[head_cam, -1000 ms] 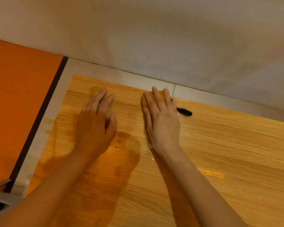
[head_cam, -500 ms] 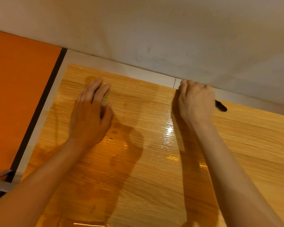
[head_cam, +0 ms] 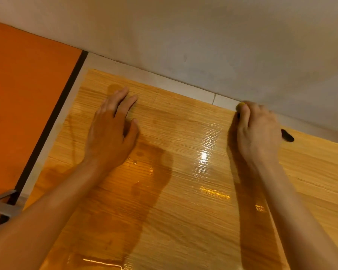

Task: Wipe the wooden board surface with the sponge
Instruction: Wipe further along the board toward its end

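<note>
The left hand [head_cam: 111,137] is laid flat, fingers straight, on the wet wooden board [head_cam: 183,211]. The right hand [head_cam: 258,133] is curled over the sponge [head_cam: 240,105] at the board's far edge; only a yellow corner is exposed. A dark object [head_cam: 287,135] beyond the hand cannot be identified.

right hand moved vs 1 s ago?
Yes. The right hand went right and toward the wall, from left of the dark mark to over it.
</note>
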Available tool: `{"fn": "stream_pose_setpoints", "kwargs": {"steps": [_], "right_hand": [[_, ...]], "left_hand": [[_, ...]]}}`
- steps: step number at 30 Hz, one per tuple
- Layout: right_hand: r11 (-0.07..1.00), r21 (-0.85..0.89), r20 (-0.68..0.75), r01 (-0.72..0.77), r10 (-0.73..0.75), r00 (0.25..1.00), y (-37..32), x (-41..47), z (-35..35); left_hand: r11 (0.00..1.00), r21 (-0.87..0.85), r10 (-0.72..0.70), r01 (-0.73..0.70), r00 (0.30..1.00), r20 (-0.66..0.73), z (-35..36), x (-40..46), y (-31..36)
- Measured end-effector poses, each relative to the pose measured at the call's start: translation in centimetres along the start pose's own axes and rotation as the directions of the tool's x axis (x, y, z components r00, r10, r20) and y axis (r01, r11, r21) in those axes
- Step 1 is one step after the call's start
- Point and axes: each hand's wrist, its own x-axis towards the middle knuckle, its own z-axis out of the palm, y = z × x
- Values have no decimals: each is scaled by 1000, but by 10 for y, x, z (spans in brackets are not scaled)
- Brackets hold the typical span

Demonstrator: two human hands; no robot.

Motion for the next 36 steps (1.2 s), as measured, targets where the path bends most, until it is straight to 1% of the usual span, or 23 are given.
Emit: {"fn": "stream_pose_setpoints", "kwargs": {"steps": [2, 5, 7, 9, 10, 13, 14, 16, 17, 19, 21, 24, 26, 29, 31, 32, 33, 34, 36], "right_hand": [[989, 62, -7, 137, -137, 991, -59, 2, 23], [940, 110, 32, 322, -327, 945, -137, 7, 56], [892, 130, 84, 432, -444, 892, -151, 14, 56], [861, 163, 133, 482, -503, 854, -125, 16, 47], [869, 159, 128, 468, -489, 863, -102, 14, 40], [945, 78, 52, 318, -322, 945, -33, -2, 15], [958, 65, 49, 278, -282, 958, -25, -5, 11], [968, 53, 76, 245, -248, 966, -32, -4, 15], [966, 51, 84, 254, -258, 962, -42, -2, 18], [951, 54, 74, 303, -307, 949, -69, 2, 26], [938, 76, 58, 339, -344, 937, -96, 3, 38], [925, 63, 47, 374, -377, 925, -145, 5, 57], [908, 51, 46, 416, -419, 907, -178, 8, 69], [862, 74, 74, 501, -506, 859, -214, 14, 81], [816, 124, 126, 565, -578, 806, -213, 21, 77], [797, 170, 153, 580, -603, 783, -203, 24, 73], [793, 211, 174, 571, -606, 776, -187, 26, 67], [810, 233, 179, 538, -579, 795, -167, 26, 61], [882, 221, 148, 416, -452, 880, -129, 19, 47]], "left_hand": [[1000, 3, 0, 0, 1000, -8, 0, 0, 0], [1000, -6, -19, 19, 1000, 5, -1, 0, 0], [999, -22, -29, 29, 1000, 5, 0, 0, 0], [999, -24, -30, 30, 1000, 1, 1, 1, -1], [999, -23, -34, 34, 999, -1, 1, 1, -1], [998, -31, -50, 50, 999, -5, 1, 0, 0], [998, -35, -50, 49, 999, -6, 1, -1, 1], [997, -57, -44, 44, 999, 0, -1, -2, 4], [995, -78, -58, 57, 998, -1, -3, -4, 5], [985, -111, -131, 129, 991, -9, -13, -13, 4], [974, -94, -210, 208, 978, -12, -25, -34, -3], [957, -60, -285, 283, 958, -31, -43, -70, -20], [950, -60, -308, 306, 951, -24, -47, -82, -28], [961, -49, -275, 273, 960, -44, -41, -88, -34], [966, -36, -258, 256, 964, -67, -36, -87, -37], [965, -34, -261, 260, 963, -72, -34, -86, -39], [964, -31, -266, 265, 961, -76, -33, -87, -41], [964, -24, -266, 265, 961, -81, -31, -87, -43], [970, -16, -244, 243, 965, -93, -28, -86, -45]]}}
